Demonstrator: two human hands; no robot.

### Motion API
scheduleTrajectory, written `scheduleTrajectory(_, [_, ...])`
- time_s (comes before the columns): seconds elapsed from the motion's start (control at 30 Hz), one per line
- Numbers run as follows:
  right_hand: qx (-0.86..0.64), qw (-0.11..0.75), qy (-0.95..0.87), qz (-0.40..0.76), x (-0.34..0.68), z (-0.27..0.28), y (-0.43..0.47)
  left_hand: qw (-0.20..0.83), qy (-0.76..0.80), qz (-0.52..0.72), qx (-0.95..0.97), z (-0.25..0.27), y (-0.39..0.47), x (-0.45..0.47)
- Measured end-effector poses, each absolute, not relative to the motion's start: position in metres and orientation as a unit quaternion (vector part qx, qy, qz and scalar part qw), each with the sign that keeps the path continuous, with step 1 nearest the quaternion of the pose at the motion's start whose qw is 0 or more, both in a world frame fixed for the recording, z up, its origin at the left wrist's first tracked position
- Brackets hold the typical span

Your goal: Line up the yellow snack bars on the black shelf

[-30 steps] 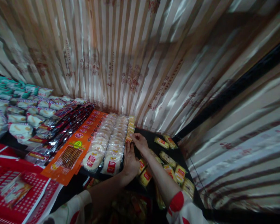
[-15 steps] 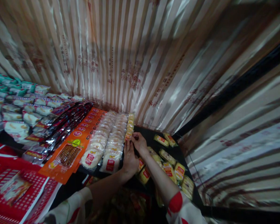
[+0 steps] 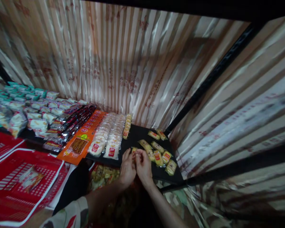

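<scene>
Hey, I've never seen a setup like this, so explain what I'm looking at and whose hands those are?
There's no machine here: the left hand and right hand belong to a person wearing a head camera that looks forward and down. On the black shelf are a large orange packet, rows of white round packs, a short yellow row and loose yellow packets. A red basket sits in front, lower left. The fingers meet around a small yellow packet, mostly hidden, so I can't tell which hand grips it.
</scene>
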State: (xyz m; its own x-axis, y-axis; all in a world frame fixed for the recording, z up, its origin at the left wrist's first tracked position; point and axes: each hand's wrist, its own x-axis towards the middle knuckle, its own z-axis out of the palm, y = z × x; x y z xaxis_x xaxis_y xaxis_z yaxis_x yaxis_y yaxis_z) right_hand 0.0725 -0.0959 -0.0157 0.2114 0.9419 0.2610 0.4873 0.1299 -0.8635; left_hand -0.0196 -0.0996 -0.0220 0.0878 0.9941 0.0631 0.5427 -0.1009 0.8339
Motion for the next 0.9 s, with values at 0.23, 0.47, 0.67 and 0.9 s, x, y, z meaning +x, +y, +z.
scheduleTrajectory(0.23, [-0.657, 0.431, -0.588, 0.192, 0.07, -0.042, -0.176, 0.275, 0.576, 0.31, 0.705, -0.032, -0.151, -0.043])
scheduleTrajectory(0.47, [-0.629, 0.418, -0.608, 0.246, 0.075, -0.06, -0.216, 0.279, 0.62, 0.289, 0.673, -0.051, -0.206, -0.076])
scheduleTrajectory(0.67, [-0.629, 0.411, -0.61, 0.25, 0.078, -0.06, -0.231, 0.245, 0.649, 0.271, 0.668, -0.066, -0.215, -0.095])
scheduleTrajectory(0.9, [-0.624, 0.408, -0.614, 0.26, 0.069, -0.068, -0.238, 0.281, 0.653, 0.289, 0.642, -0.06, -0.216, -0.109])
